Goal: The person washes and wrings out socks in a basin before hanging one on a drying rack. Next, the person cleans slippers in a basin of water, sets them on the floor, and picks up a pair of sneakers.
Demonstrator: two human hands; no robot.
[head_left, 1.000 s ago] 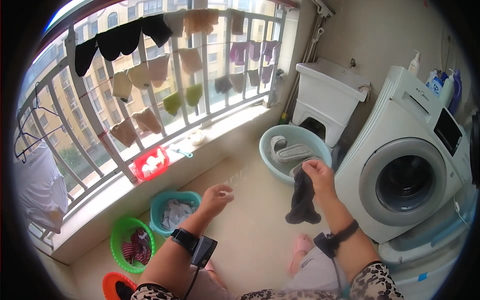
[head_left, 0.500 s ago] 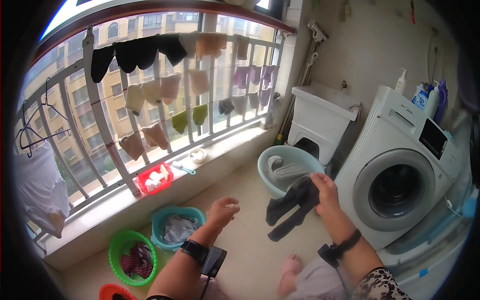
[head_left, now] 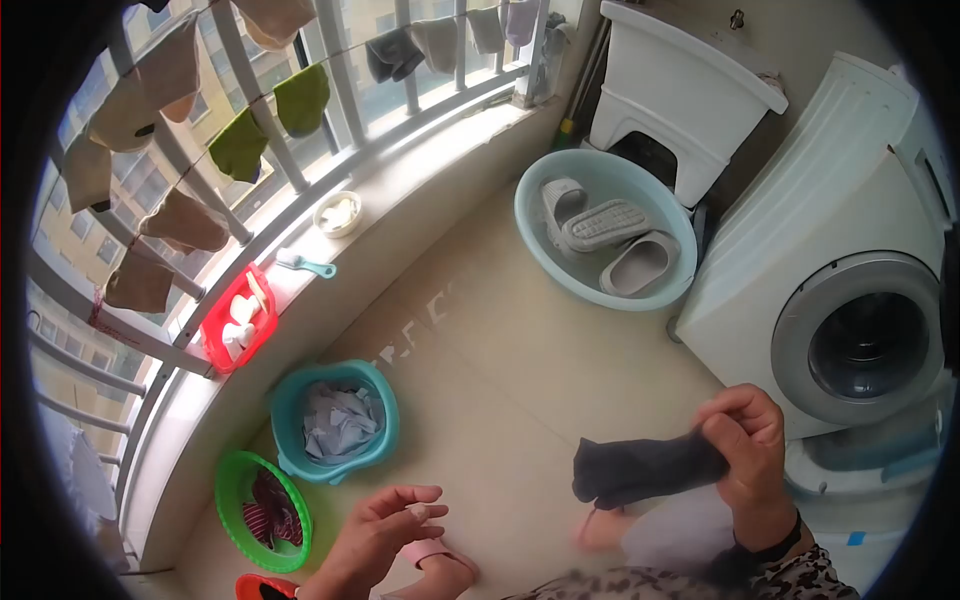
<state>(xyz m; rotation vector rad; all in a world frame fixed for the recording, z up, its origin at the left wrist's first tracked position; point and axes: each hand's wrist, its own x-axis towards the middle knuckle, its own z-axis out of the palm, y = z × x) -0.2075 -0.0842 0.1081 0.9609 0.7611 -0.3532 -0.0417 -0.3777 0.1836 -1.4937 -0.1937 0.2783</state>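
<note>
In the head view, a pair of dark grey socks (head_left: 645,468) hangs out to the left from my right hand (head_left: 745,445), pinched between thumb and fingers. The socks overlap, so they look almost like one strip of cloth. My left hand (head_left: 385,530) is held low, fingers loosely apart and nothing in them. It is nearest to the teal basin (head_left: 285,400), which holds light grey-blue cloth (head_left: 343,420). Beside that stands a green basket (head_left: 233,470) with dark red striped cloth (head_left: 275,510) inside.
Grey slippers (head_left: 610,225) lie in a pale blue basin (head_left: 535,255) before the white sink (head_left: 680,75). A washing machine (head_left: 745,300) stands right. Socks hang along the railing (head_left: 335,75). On the ledge are a red tray (head_left: 215,335), a brush (head_left: 305,263) and a bowl (head_left: 325,225).
The view has tipped down and moved. My right hand keeps hold of the socks, which have swung from hanging down to lying nearly level. My left hand has dropped lower, its fingers more apart.
</note>
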